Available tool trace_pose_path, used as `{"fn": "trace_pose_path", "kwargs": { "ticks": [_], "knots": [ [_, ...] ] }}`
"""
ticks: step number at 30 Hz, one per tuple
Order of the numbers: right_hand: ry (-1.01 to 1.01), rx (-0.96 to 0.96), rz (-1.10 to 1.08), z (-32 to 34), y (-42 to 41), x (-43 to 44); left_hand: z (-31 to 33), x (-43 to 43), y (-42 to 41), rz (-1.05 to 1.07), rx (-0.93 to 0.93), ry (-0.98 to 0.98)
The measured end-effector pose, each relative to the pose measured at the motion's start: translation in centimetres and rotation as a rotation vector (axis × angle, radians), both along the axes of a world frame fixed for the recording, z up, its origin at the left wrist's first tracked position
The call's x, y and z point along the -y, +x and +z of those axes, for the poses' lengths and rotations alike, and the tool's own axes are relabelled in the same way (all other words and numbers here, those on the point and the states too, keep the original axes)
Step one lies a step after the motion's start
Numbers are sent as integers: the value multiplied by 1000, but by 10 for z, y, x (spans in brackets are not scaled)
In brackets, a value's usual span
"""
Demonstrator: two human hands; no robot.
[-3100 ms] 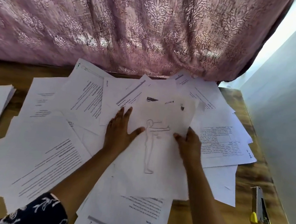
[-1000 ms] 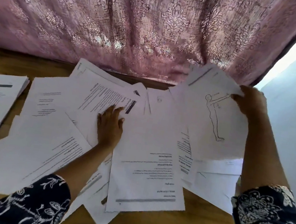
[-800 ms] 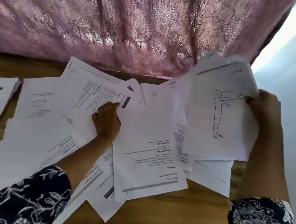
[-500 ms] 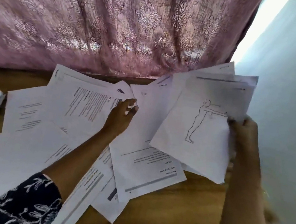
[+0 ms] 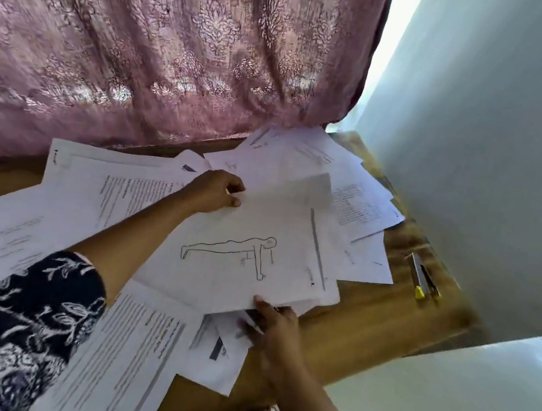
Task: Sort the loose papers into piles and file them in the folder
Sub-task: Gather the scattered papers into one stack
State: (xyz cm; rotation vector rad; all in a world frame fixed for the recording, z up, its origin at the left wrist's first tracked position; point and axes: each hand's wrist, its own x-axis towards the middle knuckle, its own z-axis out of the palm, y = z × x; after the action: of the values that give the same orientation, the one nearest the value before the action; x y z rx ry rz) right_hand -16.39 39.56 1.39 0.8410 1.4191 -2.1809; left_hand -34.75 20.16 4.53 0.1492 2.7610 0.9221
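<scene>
Paper is everywhere in our head view. We hold a bundle of white paper sheets (image 5: 251, 237) between both hands. Its top sheet shows a thin line drawing of a body doing a push-up. Our left hand (image 5: 218, 191) is at the far side of the bundle, with its fingers curled and pinching the edge. Our right hand (image 5: 269, 326) is at the near side, thumb on top. It looks blurry, but we think the fingers are tucked under. So both hands hold the bundle, and it sits right between them. Its long side runs from left to right across us, with the grey bar end to the right.

Under our left arm and past it lie the loose white printed papers (image 5: 92, 188), all mixed up. To the right of our right hand is bare brown wooden table (image 5: 367, 325). We think that is the best room for putting the bundle down. A silver and yellow stapler (image 5: 424, 277) lies farther right, near the pale wall (image 5: 475, 163). We see no folder.
</scene>
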Motion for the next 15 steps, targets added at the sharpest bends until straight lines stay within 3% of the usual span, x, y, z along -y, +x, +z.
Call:
{"fn": "trace_pose_path", "kwargs": {
  "ticks": [4,9,12,15],
  "knots": [
    [-125,97,93,4,13,15,-6,-25,-14,-312,-169,-177],
    [-134,184,448,22,22,23,-28,-58,-28,-588,-348,-335],
    [101,-18,769,43,17,-4,-43,-70,-31,-697,-382,-359],
    [433,-255,606,60,-6,-49,-49,-72,-26,-656,-298,-430]
  ]
}}
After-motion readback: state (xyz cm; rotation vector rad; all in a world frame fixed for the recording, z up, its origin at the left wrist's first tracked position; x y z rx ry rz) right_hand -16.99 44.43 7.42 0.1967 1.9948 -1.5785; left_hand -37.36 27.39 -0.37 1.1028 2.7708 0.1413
